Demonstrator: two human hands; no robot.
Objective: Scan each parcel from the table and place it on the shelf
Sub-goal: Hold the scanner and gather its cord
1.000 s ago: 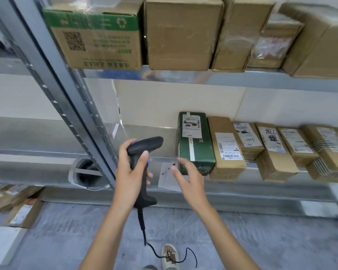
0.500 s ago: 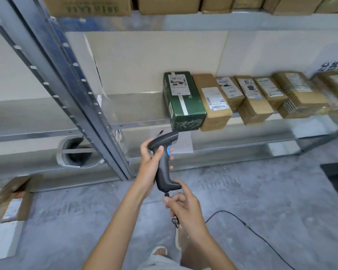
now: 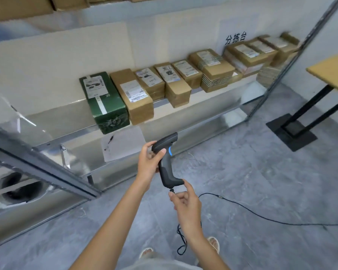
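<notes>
- The metal shelf (image 3: 183,121) is carrying a row of parcels along the wall, running from the green parcel (image 3: 103,100) at the near end to brown ones beyond.
- A wooden tabletop (image 3: 332,72) is showing at the right edge (only its corner).
- The left hand (image 3: 147,162) is gripping the black scanner (image 3: 167,158) by its handle, in front of the shelf.
- The right hand (image 3: 185,205) is pinching the cable (image 3: 261,216) just under the scanner's base, while the rest is trailing across the grey floor (image 3: 242,172).
</notes>
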